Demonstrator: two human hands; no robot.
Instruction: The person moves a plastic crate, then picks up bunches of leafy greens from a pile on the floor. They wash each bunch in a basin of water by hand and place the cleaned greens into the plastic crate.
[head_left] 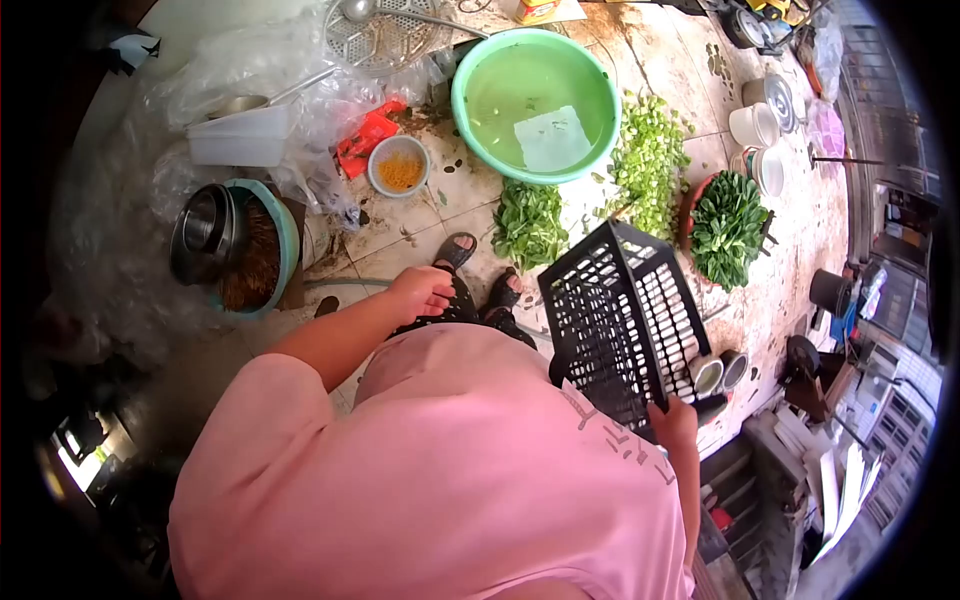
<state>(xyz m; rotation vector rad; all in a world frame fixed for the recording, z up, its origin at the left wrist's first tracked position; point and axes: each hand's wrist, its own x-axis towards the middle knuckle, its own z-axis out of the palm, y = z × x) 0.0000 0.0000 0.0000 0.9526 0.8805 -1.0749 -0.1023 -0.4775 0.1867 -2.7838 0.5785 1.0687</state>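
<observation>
My right hand [676, 421] grips the near rim of a black plastic crate [598, 325], which hangs tilted at my right side, its lattice walls facing up and left. My left hand [422, 292] hovers in front of my belly with the fingers curled in, and nothing shows in it. Beyond the crate, leafy greens [530, 222] and chopped pale green stalks [648, 160] lie in heaps on the floor. A round container of dark green leaves [729, 228] stands to the crate's right. Ahead of my feet sits a light green basin [461, 110] of water.
At left are a bowl of orange-yellow bits [400, 170], a white plastic tub [238, 140], and a teal basin [287, 262] with metal bowls [208, 228]. Clear plastic sheeting [225, 65] spreads behind them. White buckets [752, 127] stand at far right. The tiles are stained.
</observation>
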